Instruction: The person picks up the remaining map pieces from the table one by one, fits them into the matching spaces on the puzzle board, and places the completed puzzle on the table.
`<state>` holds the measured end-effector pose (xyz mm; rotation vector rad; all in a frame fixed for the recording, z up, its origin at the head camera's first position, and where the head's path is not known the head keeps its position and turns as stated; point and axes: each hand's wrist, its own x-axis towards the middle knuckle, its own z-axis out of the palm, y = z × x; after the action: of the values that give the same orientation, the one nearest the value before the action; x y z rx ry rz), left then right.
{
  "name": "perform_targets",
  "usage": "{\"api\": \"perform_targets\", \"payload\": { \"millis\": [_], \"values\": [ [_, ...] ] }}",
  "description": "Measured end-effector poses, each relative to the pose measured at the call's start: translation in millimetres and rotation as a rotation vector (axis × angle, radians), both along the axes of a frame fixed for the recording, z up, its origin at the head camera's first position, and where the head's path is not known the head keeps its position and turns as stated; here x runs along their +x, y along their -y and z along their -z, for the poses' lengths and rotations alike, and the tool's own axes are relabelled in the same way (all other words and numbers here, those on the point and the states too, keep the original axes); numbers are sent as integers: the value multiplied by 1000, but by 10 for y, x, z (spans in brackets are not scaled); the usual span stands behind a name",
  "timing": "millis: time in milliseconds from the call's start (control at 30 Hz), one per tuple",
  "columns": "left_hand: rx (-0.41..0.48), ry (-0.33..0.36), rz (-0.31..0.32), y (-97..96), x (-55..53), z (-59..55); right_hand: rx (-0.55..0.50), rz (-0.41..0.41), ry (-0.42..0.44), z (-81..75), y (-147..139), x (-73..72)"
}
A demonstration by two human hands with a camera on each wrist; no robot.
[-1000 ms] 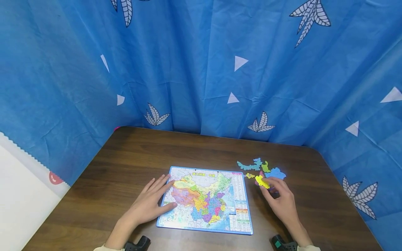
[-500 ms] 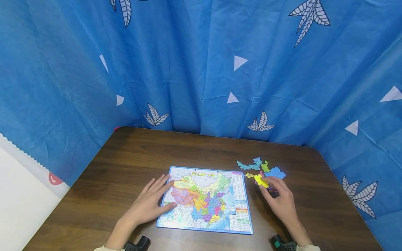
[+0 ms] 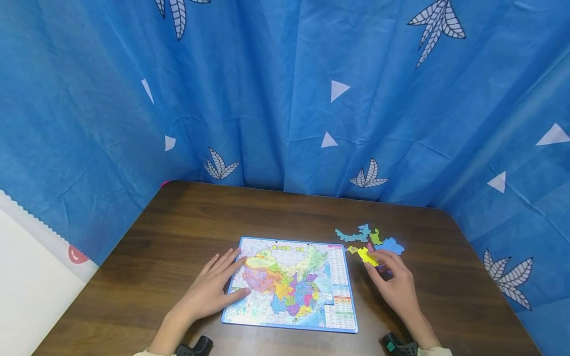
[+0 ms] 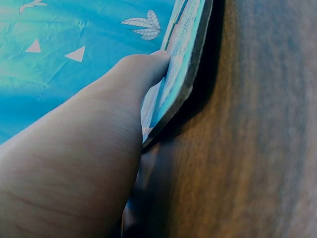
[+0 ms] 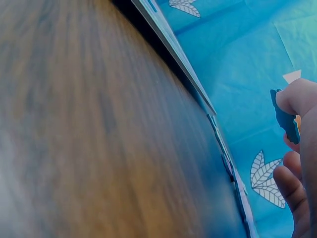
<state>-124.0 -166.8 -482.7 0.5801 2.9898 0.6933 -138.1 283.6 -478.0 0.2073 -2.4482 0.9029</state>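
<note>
A map puzzle board (image 3: pixel 254 314) with a blue rim and printed, many-coloured provinces lies on the table. My left hand (image 3: pixel 213 289) rests on its left side, fingers extended, thumb on the lower left part. In the left wrist view the thumb (image 4: pixel 148 67) reaches over the board's edge (image 4: pixel 185 91). To the right of the board, my right hand (image 3: pixel 395 282) pinches a yellow puzzle piece (image 3: pixel 366 256) between thumb and fingers. The right wrist view shows that piece (image 5: pixel 285 119) edge-on, raised over the loose pieces; its dark side faces the camera.
Loose puzzle pieces lie past the board's upper right corner: a long teal one (image 3: pixel 354 235), a green one (image 3: pixel 376 237) and a blue one (image 3: pixel 392 245), with several others partly under the right hand. A blue curtain (image 3: pixel 267 99) hangs behind the wooden table (image 3: pixel 178 222).
My right hand has shifted slightly left with the yellow puzzle piece, toward the board. The left hand and the board have stayed in place.
</note>
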Motion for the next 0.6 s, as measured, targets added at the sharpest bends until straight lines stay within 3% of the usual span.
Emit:
{"api": "perform_targets", "payload": {
  "millis": [100, 367, 600],
  "values": [
    [-5, 11, -4, -3, 0, 3, -6, -9, -2, 0, 6, 0],
    [8, -63, 17, 1, -8, 11, 14, -35, -6, -13, 15, -10],
    [4, -64, 20, -3, -12, 13, 25, -21, 12, -20, 34, -12]
  ]
}}
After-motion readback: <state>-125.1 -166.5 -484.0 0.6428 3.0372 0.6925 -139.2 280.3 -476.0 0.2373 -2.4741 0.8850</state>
